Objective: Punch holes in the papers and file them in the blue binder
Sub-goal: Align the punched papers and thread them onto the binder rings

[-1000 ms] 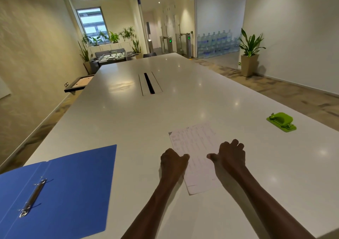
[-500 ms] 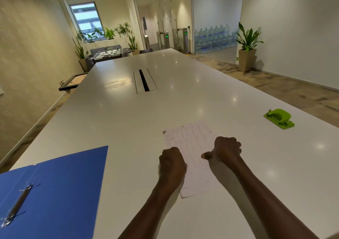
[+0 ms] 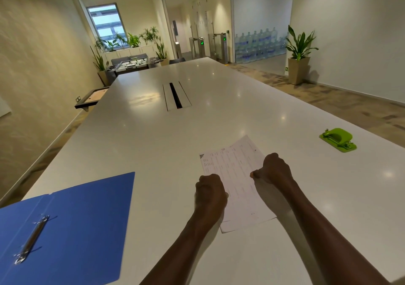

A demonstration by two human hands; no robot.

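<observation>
A thin stack of printed papers [image 3: 235, 175] lies on the white table [image 3: 153, 144] in front of me. My left hand [image 3: 209, 191] is curled in a fist over the stack's left edge and seems to grip it. My right hand [image 3: 274, 168] pinches the right edge between thumb and curled fingers. The blue binder [image 3: 76, 219] lies open at the near left, its metal ring clip [image 3: 31, 238] exposed. A green hole punch [image 3: 337, 139] sits alone at the right, about an arm's length from my right hand.
A cable slot [image 3: 176, 95] runs down the table's middle, farther away. The table's right edge passes just behind the hole punch. A potted plant [image 3: 299, 65] stands by the right wall, and a framed board [image 3: 92, 98] hangs off the table's left side.
Both hands keep the same hold on the papers. My view has shifted a little, and the stack has barely moved.
</observation>
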